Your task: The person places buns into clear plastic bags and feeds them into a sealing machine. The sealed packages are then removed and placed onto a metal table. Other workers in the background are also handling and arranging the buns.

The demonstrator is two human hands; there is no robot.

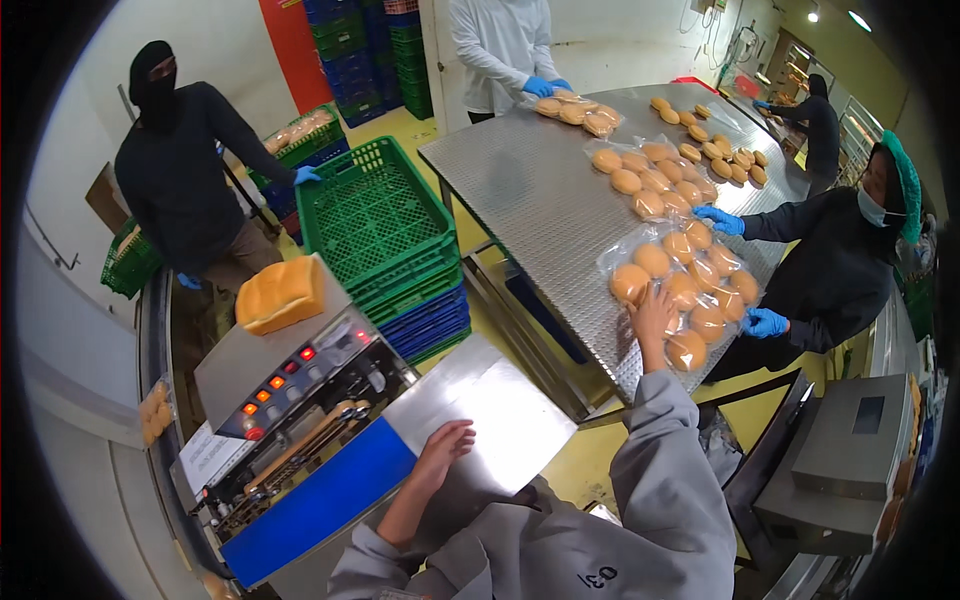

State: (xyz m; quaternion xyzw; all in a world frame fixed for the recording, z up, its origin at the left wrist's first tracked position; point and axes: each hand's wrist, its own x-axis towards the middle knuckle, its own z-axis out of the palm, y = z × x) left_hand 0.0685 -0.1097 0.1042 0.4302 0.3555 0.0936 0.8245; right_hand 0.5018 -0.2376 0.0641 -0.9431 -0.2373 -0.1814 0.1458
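Observation:
My right hand (650, 318) reaches onto the steel table (510, 190), its fingers spread against a clear bag of round buns (708, 322). My left hand (445, 450) hangs over a shiny metal plate (505, 410), fingers loosely curled and apart, holding nothing. Beside it a machine with lit buttons (300, 385) and a blue belt (310, 500) carries a loaf (280, 295) on top. A co-worker's gloved hands (765, 323) touch the bun bags from the right; more bagged buns (650, 175) lie farther back.
Stacked green and blue crates (380, 315) stand left of the table, with a co-worker (185, 170) beside them. Another person (500, 50) handles buns at the far edge; one more (810, 120) works farther back. A grey machine (840, 450) stands at lower right.

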